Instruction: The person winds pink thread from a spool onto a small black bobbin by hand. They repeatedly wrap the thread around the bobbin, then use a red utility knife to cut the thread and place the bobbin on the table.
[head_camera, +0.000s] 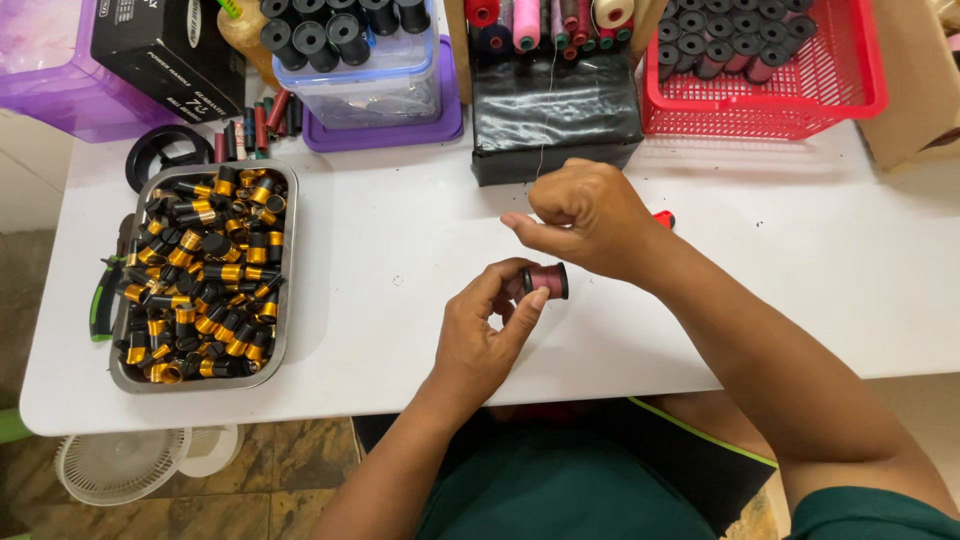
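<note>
1. A white table (400, 250) fills mid-frame; tiled floor and a white fan (125, 462) show at lower left.
2. A metal tray (288, 262) of black-and-gold spools sits left, a red basket (862, 70) upper right; bare tabletop lies lower right.
3. At centre, the left hand (480, 335) pinches a dark red spool (548, 281).
4. The right hand (585, 215) is fisted just above it.

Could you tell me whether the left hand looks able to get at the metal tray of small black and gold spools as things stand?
Probably yes, once freed. The left hand holds a dark red spool, so it is occupied. The metal tray sits on its own side, open-topped, with only bare white table between them.
</note>
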